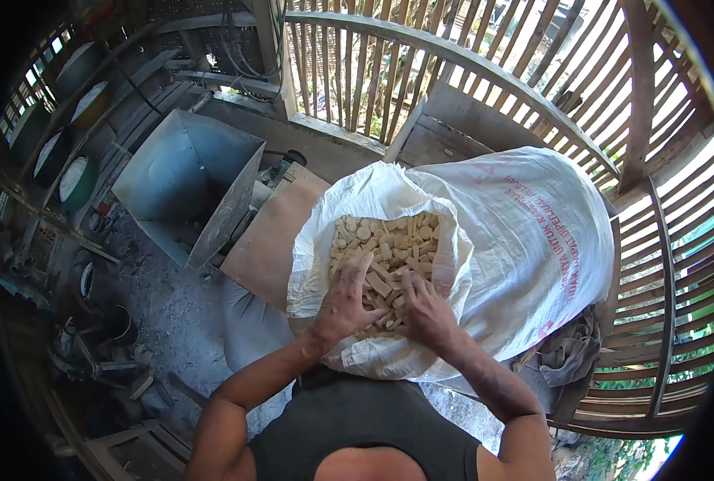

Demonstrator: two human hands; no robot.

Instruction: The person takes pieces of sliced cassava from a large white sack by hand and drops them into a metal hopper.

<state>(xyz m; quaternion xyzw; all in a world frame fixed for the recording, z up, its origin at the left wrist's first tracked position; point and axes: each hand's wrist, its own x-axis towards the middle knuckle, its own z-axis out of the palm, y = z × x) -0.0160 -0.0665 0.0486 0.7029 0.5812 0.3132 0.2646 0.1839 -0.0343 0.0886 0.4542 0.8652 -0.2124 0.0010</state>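
Observation:
Before me stands a white woven plastic sack (378, 192) with its mouth rolled back. Inside lie many pale, dry pieces (387, 240), some round like discs and others stick-shaped; I cannot tell their material. My left hand (345, 297) rests over the left side of the pieces, thumb and fingers apart. On the right, my right hand (427, 308) reaches into the sack's near side, its bent fingertips touching the pieces. Whether those fingers grip a piece is unclear.
A full white sack (513, 240) with red print leans at the right. To the left are a sheet-metal hopper (179, 162) and a brown board (278, 234). Basins (75, 180) of white material sit at far left. A slatted wooden wall (453, 54) runs behind.

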